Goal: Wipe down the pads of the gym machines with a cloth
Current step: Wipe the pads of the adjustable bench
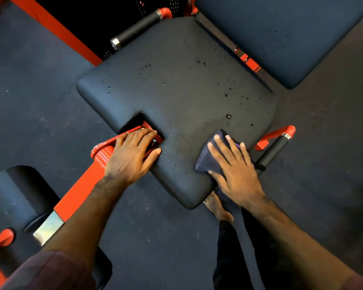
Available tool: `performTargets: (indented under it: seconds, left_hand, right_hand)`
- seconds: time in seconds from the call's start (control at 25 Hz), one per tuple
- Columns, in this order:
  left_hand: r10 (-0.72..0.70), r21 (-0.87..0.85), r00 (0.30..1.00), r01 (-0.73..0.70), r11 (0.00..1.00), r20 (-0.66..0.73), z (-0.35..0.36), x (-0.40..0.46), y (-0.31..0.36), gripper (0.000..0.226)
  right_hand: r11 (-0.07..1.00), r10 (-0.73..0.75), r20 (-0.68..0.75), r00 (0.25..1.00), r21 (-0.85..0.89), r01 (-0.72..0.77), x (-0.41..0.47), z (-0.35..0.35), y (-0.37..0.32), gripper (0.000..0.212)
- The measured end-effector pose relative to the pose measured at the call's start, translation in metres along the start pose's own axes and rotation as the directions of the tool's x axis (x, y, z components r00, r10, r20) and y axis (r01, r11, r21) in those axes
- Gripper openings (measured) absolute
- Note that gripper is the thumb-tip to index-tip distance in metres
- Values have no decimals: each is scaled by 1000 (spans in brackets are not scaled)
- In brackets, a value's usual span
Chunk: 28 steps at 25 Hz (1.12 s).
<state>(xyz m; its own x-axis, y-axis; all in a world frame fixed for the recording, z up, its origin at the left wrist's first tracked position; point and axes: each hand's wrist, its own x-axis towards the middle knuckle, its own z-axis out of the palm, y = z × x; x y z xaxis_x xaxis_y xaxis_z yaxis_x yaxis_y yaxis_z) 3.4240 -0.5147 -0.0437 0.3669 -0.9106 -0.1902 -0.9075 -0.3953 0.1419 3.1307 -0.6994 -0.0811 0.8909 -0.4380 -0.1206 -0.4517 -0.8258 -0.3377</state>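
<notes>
Black seat pad (176, 84) w/ dark specks; navy cloth (208, 162); red frame (80, 191).

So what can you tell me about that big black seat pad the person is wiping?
The seat pad is broad, black and cushioned, with a grained, leather-like cover, rounded corners and a square notch in its near edge where the red frame meets it. It lies flat, corner toward the camera. Dark droplets speckle its middle and far side. The right hand presses a dark cloth flat on its near right edge; the left hand rests at the notch, thumb on the pad.
</notes>
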Motion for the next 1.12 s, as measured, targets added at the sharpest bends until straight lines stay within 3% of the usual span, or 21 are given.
performTargets:
  seconds: [0.16,0.2,0.36,0.44,0.6,0.76,0.8,0.96,1.0,1.12]
  left_hand:
    - [105,-134,994,-99,986,40,0,-1,-2,50]
    - [111,-146,992,-103,984,52,-1,-1,-2,50]
    - [77,-131,989,-60,989,128,-6,-2,-2,55]
    - [73,-121,986,-55,991,147,-8,-2,0,55]
    - [94,-55,985,-87,995,142,-8,-3,4,54]
    - [87,-37,984,-82,996,154,-7,-3,7,59]
    - [84,-42,982,-78,996,167,-6,-4,7,61]
    - [107,-77,964,-90,993,245,0,-11,4,66]
    - [114,-68,962,-99,993,250,1,-11,3,67]
    - [149,-54,958,-140,989,245,-1,-8,1,67]
  right_hand:
    - [934,357,-47,933,29,-356,66,-1,-18,68]
    - [938,346,-56,937,15,-346,68,-1,-24,69]
    - [1000,-4,-6,1000,-15,3,5,0,-6,71]
    - [999,25,-1,1000,-20,-25,6,-2,10,70]
    - [948,317,-37,948,-2,-318,63,-2,-3,69]
    - [1000,29,-34,999,13,-28,12,4,14,72]
    - [1000,21,-38,999,20,-20,7,1,26,72]
    - [931,359,-39,933,80,-355,66,-5,23,68]
    - [935,352,-43,935,65,-349,70,-4,16,68]
    - [997,75,-32,997,20,-74,32,-1,29,70]
